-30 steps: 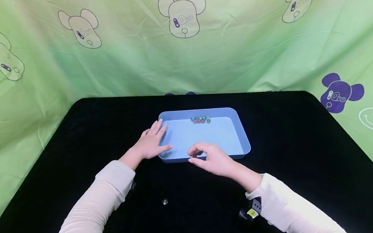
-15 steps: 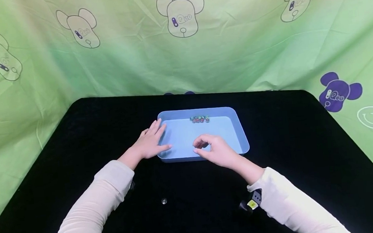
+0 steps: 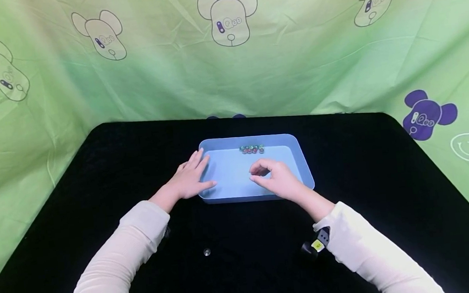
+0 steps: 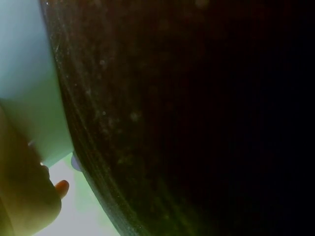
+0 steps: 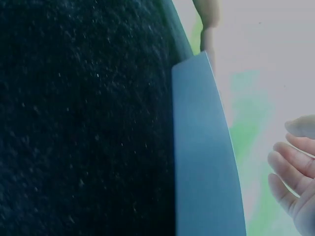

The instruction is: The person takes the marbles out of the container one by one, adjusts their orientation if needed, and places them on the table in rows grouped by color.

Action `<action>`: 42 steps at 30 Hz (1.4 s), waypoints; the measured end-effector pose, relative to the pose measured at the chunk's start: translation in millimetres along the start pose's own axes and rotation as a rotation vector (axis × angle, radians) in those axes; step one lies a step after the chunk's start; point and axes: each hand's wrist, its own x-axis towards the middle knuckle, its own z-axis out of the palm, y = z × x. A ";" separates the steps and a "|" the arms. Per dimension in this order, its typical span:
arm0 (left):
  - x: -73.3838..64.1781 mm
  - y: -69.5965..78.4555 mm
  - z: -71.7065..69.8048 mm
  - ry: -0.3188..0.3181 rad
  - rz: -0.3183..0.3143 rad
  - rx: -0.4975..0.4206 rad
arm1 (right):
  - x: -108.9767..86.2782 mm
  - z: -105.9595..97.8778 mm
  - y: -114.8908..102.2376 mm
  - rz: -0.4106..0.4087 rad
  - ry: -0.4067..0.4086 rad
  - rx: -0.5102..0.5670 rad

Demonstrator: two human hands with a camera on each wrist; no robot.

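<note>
My left hand [image 3: 186, 181] lies over the left end of a blue tray [image 3: 239, 198] in the head view, fingers straight along its rim and thumb stretched inward. Above the tray's right half is my right hand [image 3: 276, 176], fingers bent and thumb tip close to the index tip; I cannot tell whether a marble is between them. Several small glass marbles [image 3: 252, 149], greenish and reddish, sit in two tight rows by the tray's back wall. One clear marble [image 3: 207, 251] lies on the black cloth nearer me. The right wrist view shows curved fingers [image 5: 290, 172] beyond the tray wall.
Black cloth [image 3: 358, 168] covers the table on all sides of the tray. Green printed curtains [image 3: 161, 78] hang behind and at both sides. A dark wrist camera [image 3: 316, 246] with a yellow label is strapped at the right sleeve.
My right hand has moved from the tray's front edge forward and to the right, over the tray floor, with its bent-finger shape kept. The left hand, tray and marbles stay put.
</note>
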 end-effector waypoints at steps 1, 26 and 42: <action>0.0 0.2 0.1 0.000 0.000 -0.001 | 0.5 -0.6 1.2 0.007 0.005 -0.003; 2.5 -0.7 0.9 -0.012 -0.010 0.016 | 17.5 -15.0 23.4 0.141 0.040 -0.020; 3.0 -2.4 2.6 -0.004 -0.003 0.014 | 27.9 -15.9 33.5 0.189 0.055 -0.054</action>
